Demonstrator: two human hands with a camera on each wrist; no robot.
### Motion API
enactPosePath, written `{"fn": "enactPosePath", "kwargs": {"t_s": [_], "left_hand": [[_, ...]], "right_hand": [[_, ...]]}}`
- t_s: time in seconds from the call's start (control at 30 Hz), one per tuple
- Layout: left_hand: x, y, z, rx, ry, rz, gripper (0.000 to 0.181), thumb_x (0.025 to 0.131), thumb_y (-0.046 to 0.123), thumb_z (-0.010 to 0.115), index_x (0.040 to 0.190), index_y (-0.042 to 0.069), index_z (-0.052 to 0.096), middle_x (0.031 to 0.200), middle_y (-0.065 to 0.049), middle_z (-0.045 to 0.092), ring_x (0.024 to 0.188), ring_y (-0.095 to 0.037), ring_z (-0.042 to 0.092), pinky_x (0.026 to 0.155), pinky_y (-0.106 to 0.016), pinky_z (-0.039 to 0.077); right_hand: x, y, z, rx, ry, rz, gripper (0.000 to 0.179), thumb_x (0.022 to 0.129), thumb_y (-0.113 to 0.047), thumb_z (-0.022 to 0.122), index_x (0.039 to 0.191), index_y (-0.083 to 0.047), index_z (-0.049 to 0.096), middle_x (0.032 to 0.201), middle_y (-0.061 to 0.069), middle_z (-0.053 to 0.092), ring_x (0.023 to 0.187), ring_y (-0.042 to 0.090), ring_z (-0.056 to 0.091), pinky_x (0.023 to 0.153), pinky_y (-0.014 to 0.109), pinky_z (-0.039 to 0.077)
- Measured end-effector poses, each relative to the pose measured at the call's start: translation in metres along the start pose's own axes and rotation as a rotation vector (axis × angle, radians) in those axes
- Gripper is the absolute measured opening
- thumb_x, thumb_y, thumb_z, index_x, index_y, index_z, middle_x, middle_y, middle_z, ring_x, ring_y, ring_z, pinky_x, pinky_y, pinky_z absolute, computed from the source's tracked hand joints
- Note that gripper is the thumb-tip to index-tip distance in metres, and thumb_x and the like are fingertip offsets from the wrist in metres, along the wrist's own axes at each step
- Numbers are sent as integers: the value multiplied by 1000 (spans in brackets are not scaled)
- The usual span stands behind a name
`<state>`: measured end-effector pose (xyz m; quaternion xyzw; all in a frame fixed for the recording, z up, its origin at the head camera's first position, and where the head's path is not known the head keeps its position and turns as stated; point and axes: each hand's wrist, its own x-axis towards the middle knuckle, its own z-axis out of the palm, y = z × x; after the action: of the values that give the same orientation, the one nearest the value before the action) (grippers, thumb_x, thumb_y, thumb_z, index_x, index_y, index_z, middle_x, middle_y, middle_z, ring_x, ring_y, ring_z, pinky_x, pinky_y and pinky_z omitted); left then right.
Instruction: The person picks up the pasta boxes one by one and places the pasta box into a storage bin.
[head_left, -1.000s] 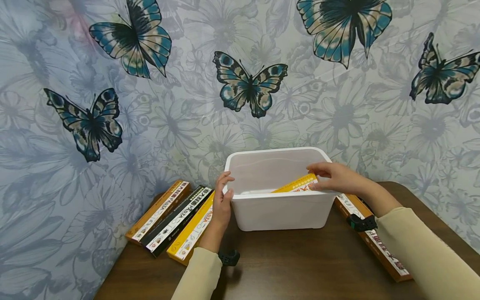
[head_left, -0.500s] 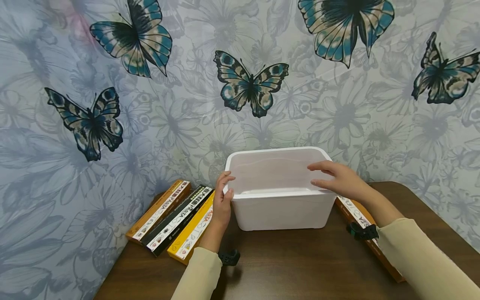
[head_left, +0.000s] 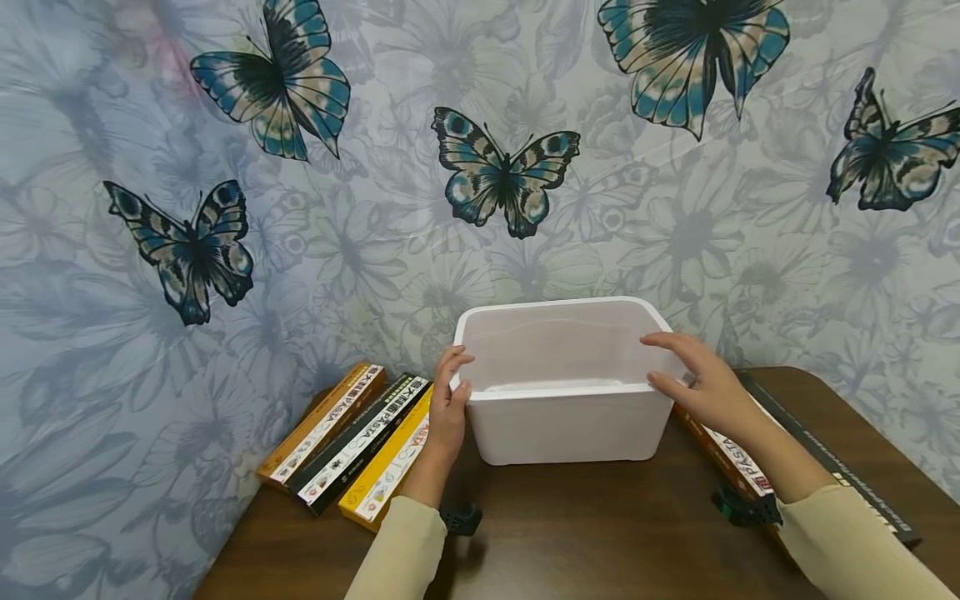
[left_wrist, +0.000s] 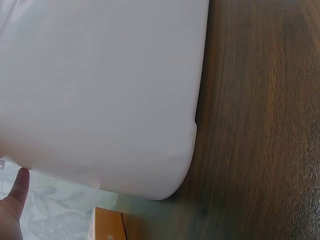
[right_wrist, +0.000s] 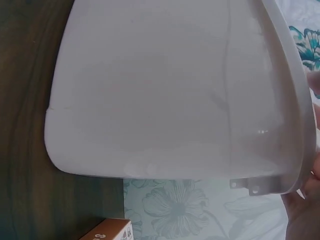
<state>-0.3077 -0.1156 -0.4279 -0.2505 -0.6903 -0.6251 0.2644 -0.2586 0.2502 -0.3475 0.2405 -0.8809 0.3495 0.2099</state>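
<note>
A white plastic bin (head_left: 570, 429) stands on the table between both hands. My left hand (head_left: 447, 408) grips its left side, with fingertips over the rim and the thumb near the front corner. On the opposite side my right hand (head_left: 701, 379) holds the right rim, its fingers reaching over the edge and the thumb at the front corner. The right wrist view shows that hand (right_wrist: 306, 207) by the corner of the rim. In the left wrist view a finger of the left hand (left_wrist: 15, 202) touches the bin's wall (left_wrist: 100, 90). The bin's floor is mostly hidden behind its front wall.
Left of the bin lie an orange-brown pasta box (head_left: 322, 423), a black one (head_left: 363, 442) and a yellow one (head_left: 390, 467) on the brown table (head_left: 577, 533). Under the right forearm lie a brown box (head_left: 731, 458) and a dark box (head_left: 825, 458). A butterfly-patterned wall covering (head_left: 360, 292) rises behind.
My right hand let go of a yellow pasta box, which dropped out of sight inside the bin. That hand then moved right onto the rim. My left hand stayed at the left side.
</note>
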Motion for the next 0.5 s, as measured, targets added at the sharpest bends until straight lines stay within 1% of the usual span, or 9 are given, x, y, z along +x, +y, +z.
{"fn": "enactPosePath", "kwargs": {"t_s": [0.07, 0.13, 0.27, 0.37, 0.5], "left_hand": [[0, 0, 0, 5, -5, 1, 36, 96, 16, 44, 130, 8, 56, 154, -15, 36, 149, -35, 28, 118, -63, 18], [0, 0, 0, 9, -6, 0, 36, 97, 16, 45, 129, 8, 56, 154, -15, 37, 149, -35, 28, 118, -63, 18], [0, -1, -1, 11, -11, -6, 35, 97, 17, 45, 128, 7, 56, 154, -14, 36, 149, -35, 27, 119, -63, 18], [0, -1, -1, 9, -16, -14, 35, 97, 19, 46, 128, 5, 55, 155, -13, 36, 149, -34, 27, 118, -63, 18], [1, -1, -1, 7, -15, -21, 36, 97, 21, 46, 127, 4, 55, 154, -12, 36, 149, -33, 27, 119, -63, 18]], "right_hand": [[-5, -1, -2, 11, 6, 11, 51, 94, -15, 68, 142, -13, 52, 146, 16, 50, 136, 43, 41, 100, 70, 35], [-9, -2, -5, 11, 14, 12, 55, 93, -14, 69, 145, -12, 49, 148, 20, 46, 135, 47, 39, 97, 72, 35], [-23, -2, -12, -39, 57, 48, 59, 94, -15, 68, 148, -12, 46, 148, 23, 44, 130, 49, 41, 91, 71, 37], [-35, 3, -18, -92, 88, 76, 61, 94, -17, 68, 149, -12, 44, 148, 24, 43, 128, 49, 43, 89, 67, 38], [-50, 12, -26, -127, 85, 124, 66, 95, -20, 67, 153, -13, 37, 148, 28, 40, 126, 51, 42, 88, 68, 37]]}}
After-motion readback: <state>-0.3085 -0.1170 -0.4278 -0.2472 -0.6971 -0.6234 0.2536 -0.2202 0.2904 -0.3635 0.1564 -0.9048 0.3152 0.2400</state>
